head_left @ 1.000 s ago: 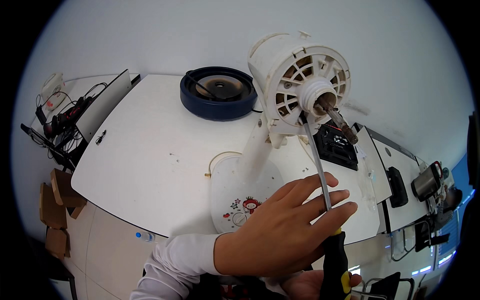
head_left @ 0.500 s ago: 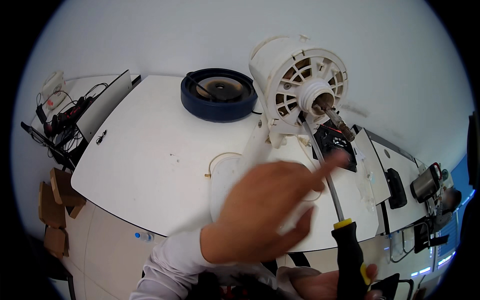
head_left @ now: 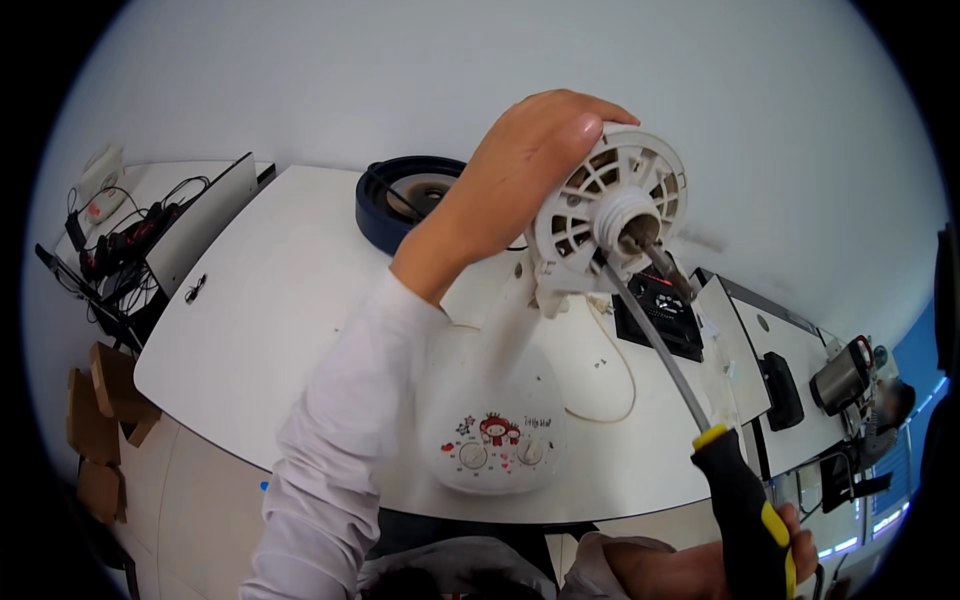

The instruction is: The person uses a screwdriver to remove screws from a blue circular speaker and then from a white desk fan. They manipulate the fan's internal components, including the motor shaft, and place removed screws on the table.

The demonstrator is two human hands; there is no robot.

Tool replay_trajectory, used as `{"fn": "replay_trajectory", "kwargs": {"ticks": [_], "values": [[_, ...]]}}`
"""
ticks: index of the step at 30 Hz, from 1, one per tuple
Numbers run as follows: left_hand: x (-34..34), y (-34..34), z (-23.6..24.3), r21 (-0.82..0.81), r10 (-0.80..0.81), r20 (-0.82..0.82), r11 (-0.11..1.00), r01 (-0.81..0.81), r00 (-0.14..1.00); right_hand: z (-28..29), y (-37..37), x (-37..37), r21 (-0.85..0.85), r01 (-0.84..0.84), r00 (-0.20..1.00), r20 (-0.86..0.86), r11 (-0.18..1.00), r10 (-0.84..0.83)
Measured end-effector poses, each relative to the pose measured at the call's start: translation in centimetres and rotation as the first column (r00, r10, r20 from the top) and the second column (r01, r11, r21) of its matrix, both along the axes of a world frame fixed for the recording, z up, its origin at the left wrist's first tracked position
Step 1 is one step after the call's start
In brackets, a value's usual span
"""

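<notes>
My left hand (head_left: 525, 170) grips the top of a white fan's motor housing (head_left: 625, 213), its thumb near the rim of the slotted front. A metal shaft (head_left: 673, 277) pokes out of the housing's threaded collar. Low at the right, my right hand (head_left: 690, 568) is closed around a black-and-yellow screwdriver (head_left: 738, 500); the handle hides part of those fingers. Its long blade runs up to the lower edge of the slotted front, where the tip is hidden. The fan's white base (head_left: 495, 400), with two dials and a cartoon print, stands on the table below.
Behind my left wrist lies a dark blue round part (head_left: 378, 215) on the white table (head_left: 260, 330). A black tool case (head_left: 660, 325) and a looped cord (head_left: 632, 385) are right of the fan. Cables (head_left: 130, 240) crowd the far left; cardboard boxes (head_left: 95, 445) stand below.
My left hand has moved up from over the base onto the motor housing. The housing sits slightly lower, and the screwdriver's handle has shifted right, its tip still at the slotted front.
</notes>
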State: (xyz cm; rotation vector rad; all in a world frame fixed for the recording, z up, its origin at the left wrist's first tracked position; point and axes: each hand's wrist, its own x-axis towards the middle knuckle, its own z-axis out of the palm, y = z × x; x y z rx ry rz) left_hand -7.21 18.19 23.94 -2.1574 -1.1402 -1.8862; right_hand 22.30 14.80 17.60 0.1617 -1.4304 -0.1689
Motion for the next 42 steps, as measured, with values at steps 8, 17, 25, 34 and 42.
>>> {"fn": "replay_trajectory", "kwargs": {"ticks": [8,17,25,34,42], "values": [[0.3,0.3,-0.4,0.047,0.082,0.016,0.995,-0.083,0.996,1.7,0.9,0.5,-0.100,0.045,0.997,-0.064,0.994,-0.052],[0.5,0.2,-0.6,0.114,0.123,-0.008,0.986,-0.121,0.992,3.3,0.8,1.2,-0.022,0.026,0.998,-0.050,0.999,-0.028],[0.4,0.0,-0.4,0.131,0.193,-0.033,0.974,-0.188,0.981,1.4,-1.2,-2.8,-0.092,-0.038,0.997,-0.069,0.995,0.032],[0.5,-0.2,-0.4,0.115,0.174,-0.016,0.979,-0.171,0.985,1.4,0.4,-0.6,0.040,-0.249,0.966,0.082,0.968,0.245],[0.3,0.0,-0.7,0.104,0.154,0.003,0.983,-0.153,0.988,2.4,-0.5,-1.2,-0.051,-0.258,0.957,0.127,0.965,0.262]]}}
